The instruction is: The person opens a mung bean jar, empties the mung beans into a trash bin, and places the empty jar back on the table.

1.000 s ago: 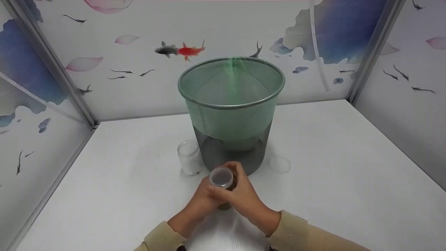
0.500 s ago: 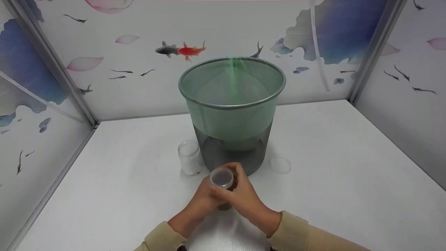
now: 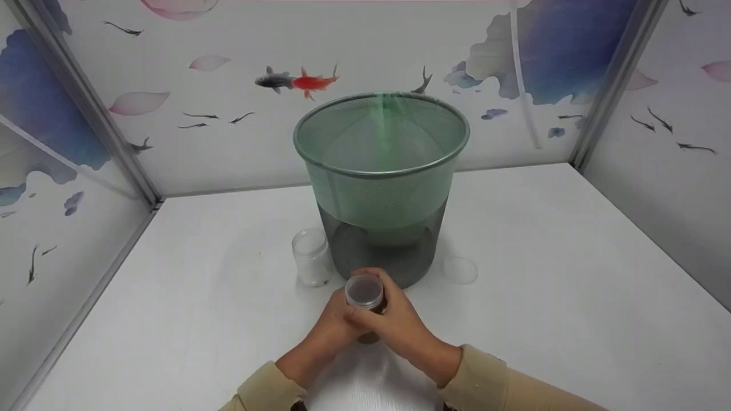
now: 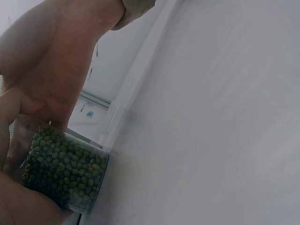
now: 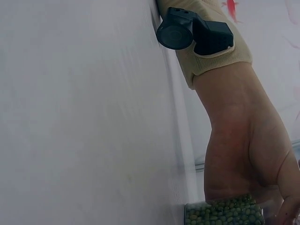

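Observation:
Low in the middle of the head view, both hands are wrapped round a clear jar with a round see-through top. Green mung beans show through its wall in the left wrist view, with the jar's base right at the white tabletop. My left hand grips the jar's body from the left. From the right, my right hand curls round the upper part, thumb in front just under the rim and fingers behind. The fingers hide much of the jar's side.
Behind the hands stands a mesh wastebasket with a green bag lining its upper part. A second clear jar is at its left foot, and a clear round lid lies to its right. Printed panels wall the table.
The right hand's fingers have shifted slightly to the left round the back of the jar's top. The jar, the left hand and the wastebasket stay where they were.

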`<state>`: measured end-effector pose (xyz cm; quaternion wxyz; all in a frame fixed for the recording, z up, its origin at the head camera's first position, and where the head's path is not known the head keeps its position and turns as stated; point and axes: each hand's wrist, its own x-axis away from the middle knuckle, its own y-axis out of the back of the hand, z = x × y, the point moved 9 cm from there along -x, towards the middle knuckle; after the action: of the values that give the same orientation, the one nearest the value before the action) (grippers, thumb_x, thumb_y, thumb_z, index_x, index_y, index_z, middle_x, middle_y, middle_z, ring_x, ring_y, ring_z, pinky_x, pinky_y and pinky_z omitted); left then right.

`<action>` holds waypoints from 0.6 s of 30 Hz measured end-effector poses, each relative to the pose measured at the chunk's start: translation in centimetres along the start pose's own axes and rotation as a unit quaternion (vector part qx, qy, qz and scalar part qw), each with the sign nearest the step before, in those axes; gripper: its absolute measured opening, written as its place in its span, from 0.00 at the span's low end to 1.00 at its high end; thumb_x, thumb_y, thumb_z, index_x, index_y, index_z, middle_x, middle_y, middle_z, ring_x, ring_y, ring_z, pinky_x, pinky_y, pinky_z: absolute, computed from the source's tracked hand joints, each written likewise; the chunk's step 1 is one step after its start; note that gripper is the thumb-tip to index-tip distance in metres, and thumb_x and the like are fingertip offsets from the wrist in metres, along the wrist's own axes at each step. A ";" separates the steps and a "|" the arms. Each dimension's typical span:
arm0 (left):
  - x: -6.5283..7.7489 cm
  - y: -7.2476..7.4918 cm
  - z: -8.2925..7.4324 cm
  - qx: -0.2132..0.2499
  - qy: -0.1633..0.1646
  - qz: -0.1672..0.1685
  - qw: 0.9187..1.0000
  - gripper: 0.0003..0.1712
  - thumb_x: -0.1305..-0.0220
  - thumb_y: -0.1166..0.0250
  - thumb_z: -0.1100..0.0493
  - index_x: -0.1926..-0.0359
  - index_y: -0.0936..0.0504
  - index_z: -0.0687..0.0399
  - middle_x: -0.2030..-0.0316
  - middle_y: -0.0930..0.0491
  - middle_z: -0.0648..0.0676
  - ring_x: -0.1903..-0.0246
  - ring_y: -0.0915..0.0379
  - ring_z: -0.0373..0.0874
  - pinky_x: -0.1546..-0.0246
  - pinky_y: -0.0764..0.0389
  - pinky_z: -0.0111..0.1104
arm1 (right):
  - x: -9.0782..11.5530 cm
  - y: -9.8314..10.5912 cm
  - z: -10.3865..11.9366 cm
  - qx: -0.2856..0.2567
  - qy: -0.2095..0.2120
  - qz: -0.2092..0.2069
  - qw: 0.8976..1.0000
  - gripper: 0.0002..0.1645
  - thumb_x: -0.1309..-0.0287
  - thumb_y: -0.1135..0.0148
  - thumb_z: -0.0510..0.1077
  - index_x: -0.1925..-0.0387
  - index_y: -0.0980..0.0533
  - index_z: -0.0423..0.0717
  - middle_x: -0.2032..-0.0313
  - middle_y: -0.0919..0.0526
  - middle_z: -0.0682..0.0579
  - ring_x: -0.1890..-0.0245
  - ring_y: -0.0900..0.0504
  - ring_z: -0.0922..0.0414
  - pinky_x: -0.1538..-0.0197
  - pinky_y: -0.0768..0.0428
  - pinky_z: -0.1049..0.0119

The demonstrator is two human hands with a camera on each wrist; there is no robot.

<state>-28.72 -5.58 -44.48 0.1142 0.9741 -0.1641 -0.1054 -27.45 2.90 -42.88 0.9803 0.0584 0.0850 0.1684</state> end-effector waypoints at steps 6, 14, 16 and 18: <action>0.0 0.0 0.0 0.006 -0.002 -0.002 1.000 0.34 0.45 0.26 0.58 0.39 0.28 0.60 0.47 0.22 0.54 0.49 0.27 0.44 0.45 0.27 0.39 | -0.1 0.1 0.0 -0.004 0.005 0.003 1.000 0.39 0.43 0.29 0.52 0.33 0.36 0.56 0.37 0.30 0.52 0.38 0.31 0.55 0.37 0.33 0.52; 0.0 0.0 0.1 0.021 0.009 0.000 1.000 0.35 0.44 0.26 0.58 0.38 0.29 0.60 0.47 0.23 0.54 0.49 0.28 0.45 0.44 0.29 0.41 | 0.0 0.3 -0.1 -0.006 0.002 -0.011 1.000 0.45 0.47 0.26 0.54 0.33 0.42 0.56 0.36 0.31 0.57 0.37 0.31 0.57 0.34 0.37 0.52; 0.0 0.0 0.2 0.030 0.014 0.003 0.999 0.34 0.43 0.26 0.58 0.39 0.29 0.60 0.47 0.23 0.54 0.49 0.28 0.44 0.45 0.28 0.40 | 0.0 0.4 0.0 -0.014 0.003 -0.015 1.000 0.45 0.47 0.26 0.53 0.35 0.42 0.53 0.37 0.30 0.55 0.38 0.31 0.57 0.34 0.37 0.53; 0.0 -0.1 0.2 0.038 0.016 0.005 0.999 0.34 0.43 0.27 0.59 0.38 0.30 0.61 0.47 0.23 0.54 0.49 0.28 0.44 0.45 0.28 0.39 | 0.0 0.4 0.0 -0.021 0.002 -0.016 1.000 0.44 0.47 0.27 0.52 0.36 0.43 0.51 0.38 0.29 0.53 0.38 0.31 0.57 0.34 0.37 0.53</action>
<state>-28.76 -5.53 -44.66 0.0801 0.9785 -0.1710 -0.0831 -27.57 3.27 -42.84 0.9837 0.0358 0.0845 0.1548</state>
